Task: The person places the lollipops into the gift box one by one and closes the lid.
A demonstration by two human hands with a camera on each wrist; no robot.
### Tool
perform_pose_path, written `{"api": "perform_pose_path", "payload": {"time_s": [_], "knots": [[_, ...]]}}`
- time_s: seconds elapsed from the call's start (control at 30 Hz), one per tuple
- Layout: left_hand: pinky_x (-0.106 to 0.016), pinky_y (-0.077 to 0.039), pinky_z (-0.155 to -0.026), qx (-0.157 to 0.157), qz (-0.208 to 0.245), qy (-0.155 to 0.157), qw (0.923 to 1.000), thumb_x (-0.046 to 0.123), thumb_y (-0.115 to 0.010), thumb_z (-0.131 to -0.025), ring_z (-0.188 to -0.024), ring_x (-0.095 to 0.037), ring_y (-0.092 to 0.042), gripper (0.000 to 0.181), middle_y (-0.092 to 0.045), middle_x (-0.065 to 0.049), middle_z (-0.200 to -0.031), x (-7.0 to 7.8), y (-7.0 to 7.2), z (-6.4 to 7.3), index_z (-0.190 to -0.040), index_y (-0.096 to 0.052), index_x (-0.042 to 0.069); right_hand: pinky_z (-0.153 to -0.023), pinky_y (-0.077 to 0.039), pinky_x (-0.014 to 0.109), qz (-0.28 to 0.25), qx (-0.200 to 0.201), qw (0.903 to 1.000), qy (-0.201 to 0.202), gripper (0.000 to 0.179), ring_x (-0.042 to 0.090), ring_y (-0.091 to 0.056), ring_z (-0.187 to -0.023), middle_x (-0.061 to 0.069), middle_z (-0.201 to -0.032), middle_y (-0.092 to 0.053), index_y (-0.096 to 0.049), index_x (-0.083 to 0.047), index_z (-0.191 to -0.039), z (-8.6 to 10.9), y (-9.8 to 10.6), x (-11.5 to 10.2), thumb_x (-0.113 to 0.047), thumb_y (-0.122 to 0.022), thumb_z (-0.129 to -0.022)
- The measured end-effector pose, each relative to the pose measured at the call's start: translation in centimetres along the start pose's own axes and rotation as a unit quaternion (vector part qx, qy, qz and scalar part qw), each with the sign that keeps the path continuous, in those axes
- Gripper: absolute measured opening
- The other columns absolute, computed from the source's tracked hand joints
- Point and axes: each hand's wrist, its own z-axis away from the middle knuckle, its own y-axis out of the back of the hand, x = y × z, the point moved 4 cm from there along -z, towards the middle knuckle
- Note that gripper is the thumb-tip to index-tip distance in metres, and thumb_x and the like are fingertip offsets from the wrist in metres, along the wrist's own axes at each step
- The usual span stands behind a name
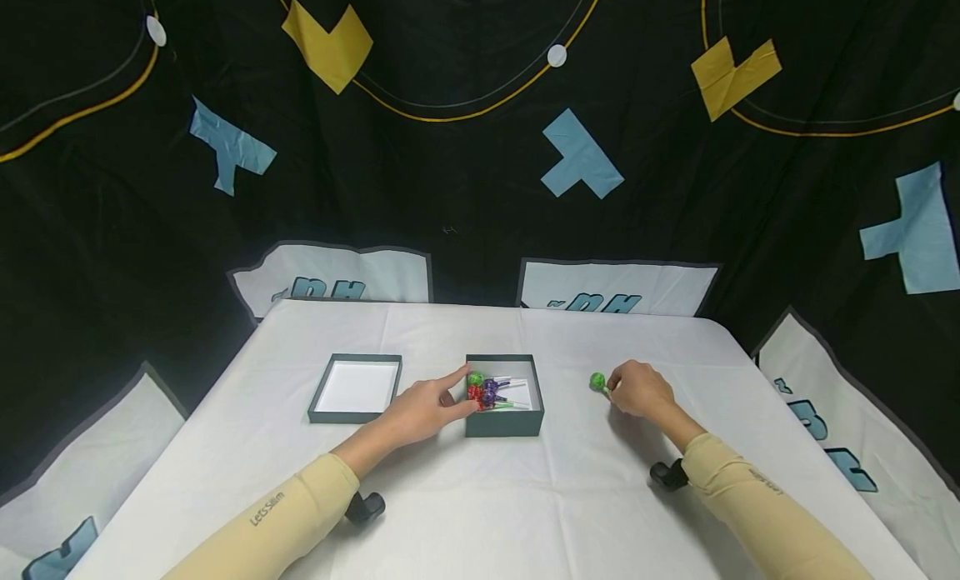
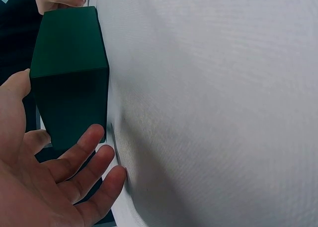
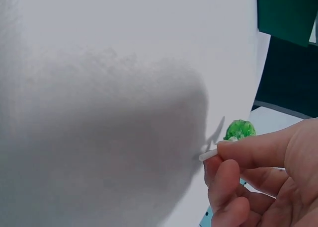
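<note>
A dark green box (image 1: pixel 503 425) with a pale inside holds several lollipops (image 1: pixel 491 392) in green, red and purple wrappers, their sticks towards the right. My left hand (image 1: pixel 427 407) is at the box's left side, thumb by the near corner and index finger by the far one. Its other fingers extend loosely beside the wall in the left wrist view, holding nothing. Over the table to the right, my right hand (image 1: pixel 640 388) pinches the stick of a green lollipop (image 1: pixel 597 382) between thumb and fingers. The stick's white end pokes out in the right wrist view.
Left of the box lies its lid (image 1: pixel 354 417), white inside facing up. A white cloth (image 1: pixel 480 497) covers the table. Black curtain (image 1: pixel 465 197) with tape pieces hangs behind. Dark wrist devices (image 1: pixel 365 507) sit under both forearms.
</note>
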Motion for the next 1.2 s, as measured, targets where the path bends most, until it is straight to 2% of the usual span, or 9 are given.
{"api": "perform_pose_path", "payload": {"time_s": [0.17, 0.23, 0.43, 0.6, 0.73, 1.0, 1.2], "knots": [[-0.031, -0.046, -0.062, -0.002, -0.001, 0.001, 1.0000, 0.052, -0.064, -0.095, -0.070, -0.013, -0.057, 0.071, -0.069, -0.001, -0.091, 0.0, 0.0, 0.0, -0.157, -0.038, 0.028, -0.054, -0.042, 0.032, -0.005, -0.008, 0.9999, 0.010, 0.014, 0.022, -0.056, -0.066, 0.015, -0.102, -0.070, -0.074, -0.009, -0.096, 0.1, 0.7, -0.4, -0.005, -0.066, -0.086], [-0.032, -0.046, -0.061, -0.002, -0.001, 0.000, 1.0000, 0.052, -0.064, -0.095, -0.070, -0.013, -0.057, 0.072, -0.069, -0.001, -0.091, 0.0, 0.0, 0.0, -0.157, -0.038, 0.026, -0.054, -0.042, 0.032, -0.006, -0.010, 0.9998, 0.018, 0.017, 0.022, -0.055, -0.066, 0.015, -0.102, -0.070, -0.075, -0.010, -0.098, 0.1, 1.0, -0.6, -0.004, -0.065, -0.085], [-0.031, -0.046, -0.061, 0.000, -0.004, -0.004, 1.0000, 0.051, -0.064, -0.095, -0.069, -0.013, -0.057, 0.071, -0.069, -0.001, -0.090, 0.1, 0.0, 0.0, -0.157, -0.038, 0.027, -0.055, -0.040, 0.031, -0.011, -0.012, 0.9986, 0.050, 0.026, 0.021, -0.052, -0.066, 0.011, -0.095, -0.070, -0.075, -0.009, -0.102, 0.1, 1.9, -1.3, 0.000, -0.063, -0.081], [-0.031, -0.046, -0.062, 0.001, -0.005, -0.004, 1.0000, 0.051, -0.064, -0.095, -0.069, -0.012, -0.057, 0.071, -0.069, 0.000, -0.089, 0.2, 0.1, 0.0, -0.157, -0.038, 0.027, -0.057, -0.040, 0.032, -0.006, -0.008, 0.9970, 0.077, 0.021, 0.020, -0.051, -0.065, 0.009, -0.093, -0.071, -0.075, -0.011, -0.098, 0.1, 2.6, -2.0, -0.003, -0.067, -0.080], [-0.031, -0.046, -0.062, 0.000, -0.005, -0.004, 1.0000, 0.051, -0.064, -0.095, -0.069, -0.012, -0.057, 0.071, -0.069, 0.000, -0.089, 0.2, 0.1, 0.1, -0.157, -0.038, 0.026, -0.061, -0.042, 0.034, 0.004, -0.007, 0.9957, 0.093, 0.019, 0.021, -0.053, -0.070, 0.010, -0.099, -0.071, -0.075, -0.013, -0.097, 0.0, 3.1, -2.7, -0.004, -0.069, -0.081], [-0.031, -0.046, -0.063, 0.002, -0.005, -0.006, 1.0000, 0.051, -0.065, -0.095, -0.070, -0.013, -0.057, 0.072, -0.069, -0.001, -0.090, 0.3, 0.1, 0.1, -0.157, -0.038, 0.025, -0.062, -0.045, 0.033, 0.002, -0.021, 0.9931, 0.116, 0.018, 0.019, -0.059, -0.072, 0.004, -0.085, -0.069, -0.075, -0.011, -0.098, 0.0, 3.8, -4.7, -0.003, -0.071, -0.083], [-0.031, -0.046, -0.063, -0.002, -0.003, -0.009, 1.0000, 0.050, -0.065, -0.095, -0.069, -0.013, -0.057, 0.072, -0.068, 0.000, -0.088, 0.3, 0.2, 0.1, -0.157, -0.038, 0.025, -0.063, -0.047, 0.032, 0.011, -0.027, 0.9914, 0.128, 0.017, 0.017, -0.061, -0.074, 0.004, -0.089, -0.071, -0.075, -0.011, -0.098, -0.2, 4.3, -6.4, -0.003, -0.072, -0.084]]}}
